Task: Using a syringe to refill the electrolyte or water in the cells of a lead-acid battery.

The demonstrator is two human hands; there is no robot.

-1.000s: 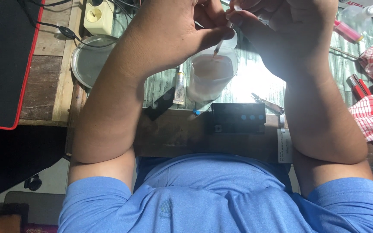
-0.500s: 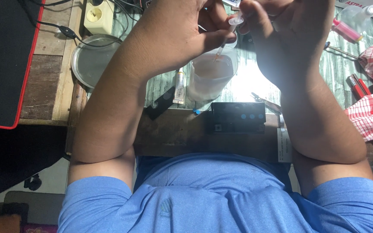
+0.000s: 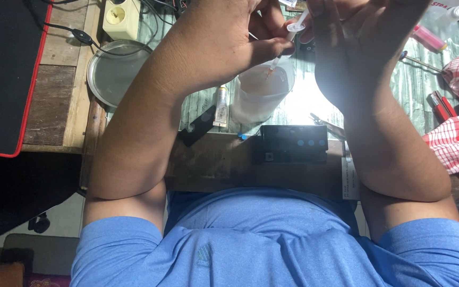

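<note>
Syringe (image 3: 293, 29) sits pinched between both hands, left hand (image 3: 224, 42) and right hand (image 3: 357, 37) closed on it, tip over a translucent cup (image 3: 258, 98).

I see my blue short-sleeved shirt (image 3: 272, 239), its sleeves ending above the elbows, with a small darker emblem on the chest and both forearms bare.

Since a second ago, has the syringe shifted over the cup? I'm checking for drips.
Yes. The syringe has moved slightly right and up, judged against the translucent cup; its tip now hangs over the cup's right side, pinched between left hand and right hand.
</note>
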